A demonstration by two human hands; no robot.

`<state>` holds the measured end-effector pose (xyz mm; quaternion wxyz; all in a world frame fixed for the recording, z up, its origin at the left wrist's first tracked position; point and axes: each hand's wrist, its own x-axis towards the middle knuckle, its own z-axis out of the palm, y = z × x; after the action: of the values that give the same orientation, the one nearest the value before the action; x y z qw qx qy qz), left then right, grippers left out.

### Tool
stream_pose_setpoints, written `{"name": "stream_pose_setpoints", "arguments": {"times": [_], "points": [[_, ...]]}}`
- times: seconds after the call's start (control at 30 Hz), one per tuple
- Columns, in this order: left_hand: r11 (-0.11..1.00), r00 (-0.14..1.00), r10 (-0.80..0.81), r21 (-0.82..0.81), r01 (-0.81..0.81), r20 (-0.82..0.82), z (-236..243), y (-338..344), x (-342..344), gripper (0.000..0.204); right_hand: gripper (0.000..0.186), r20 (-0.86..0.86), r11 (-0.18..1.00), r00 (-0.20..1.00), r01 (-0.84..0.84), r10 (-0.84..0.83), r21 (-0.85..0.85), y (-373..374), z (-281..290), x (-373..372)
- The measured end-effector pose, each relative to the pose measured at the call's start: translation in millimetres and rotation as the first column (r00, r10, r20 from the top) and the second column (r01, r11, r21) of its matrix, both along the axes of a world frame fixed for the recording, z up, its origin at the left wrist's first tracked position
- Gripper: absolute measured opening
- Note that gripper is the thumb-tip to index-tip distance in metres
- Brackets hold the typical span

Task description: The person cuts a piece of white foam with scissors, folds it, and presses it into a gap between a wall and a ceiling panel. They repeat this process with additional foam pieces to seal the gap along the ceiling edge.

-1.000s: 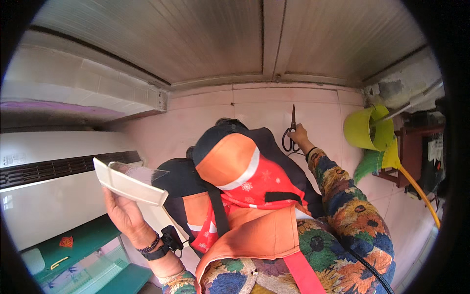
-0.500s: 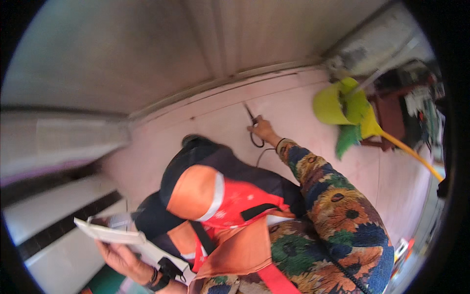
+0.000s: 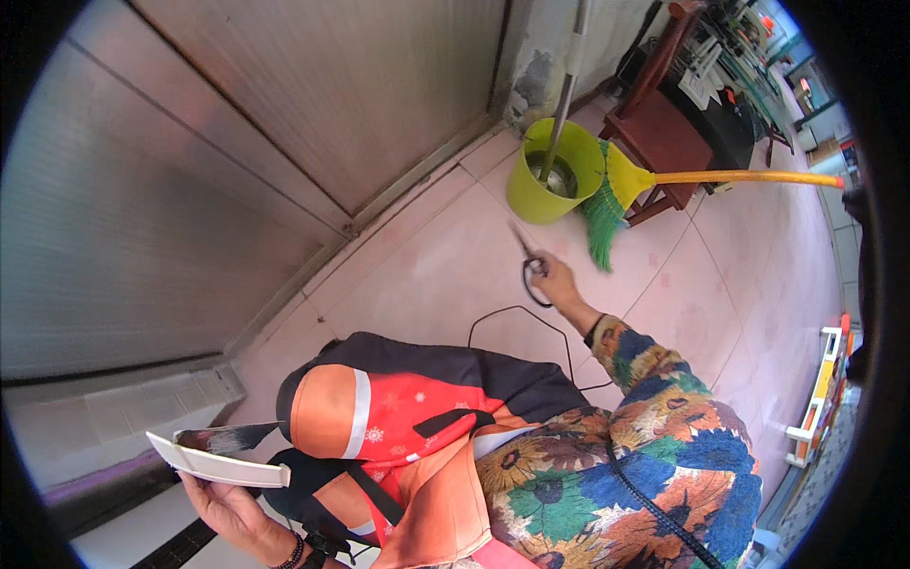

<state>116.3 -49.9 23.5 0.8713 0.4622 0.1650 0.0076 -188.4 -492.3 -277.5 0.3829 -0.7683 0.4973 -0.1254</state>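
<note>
My right hand (image 3: pixel 559 281) is closed around the black looped handles of a pair of scissors (image 3: pixel 532 258), held over the pink floor. Their blades point up and away and are slightly smeared. On the left, my left hand (image 3: pixel 232 512) grips a white flat panel (image 3: pixel 213 464) from beneath, its fingers partly hidden behind it. The panel has a raised white edge, and a dark, glossy picture-like area (image 3: pixel 227 437) shows along its far side. A beaded bracelet and a black strap circle my left wrist.
A lime-green bucket (image 3: pixel 531 194) with a metal pole stands by the wall, beside a green-bristled broom (image 3: pixel 599 228) with a yellow handle. A reddish-brown chair (image 3: pixel 654 133) is behind them. Metal doors (image 3: pixel 379 85) rise ahead. A thin black cable (image 3: pixel 521 308) loops across the floor.
My view has swung to the right, so the bucket and broom now appear nearer the middle. Both hands keep their hold; the scissors are now closer to the bucket in the picture.
</note>
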Motion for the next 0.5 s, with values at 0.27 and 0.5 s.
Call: {"name": "stream_pose_setpoints", "arguments": {"times": [0.27,0.5], "points": [[0.973,0.972,-0.223,0.08,0.217,0.077,11,-39,-21,0.046,0.048,0.14,0.742,0.863,0.491,-0.485,-0.456,-229,48,-65],[0.959,0.947,-0.269,0.146,0.245,0.177,19,-46,-47,0.039,0.048,-0.436,0.895,0.819,0.194,-0.373,-0.401,-426,30,-110]]}}
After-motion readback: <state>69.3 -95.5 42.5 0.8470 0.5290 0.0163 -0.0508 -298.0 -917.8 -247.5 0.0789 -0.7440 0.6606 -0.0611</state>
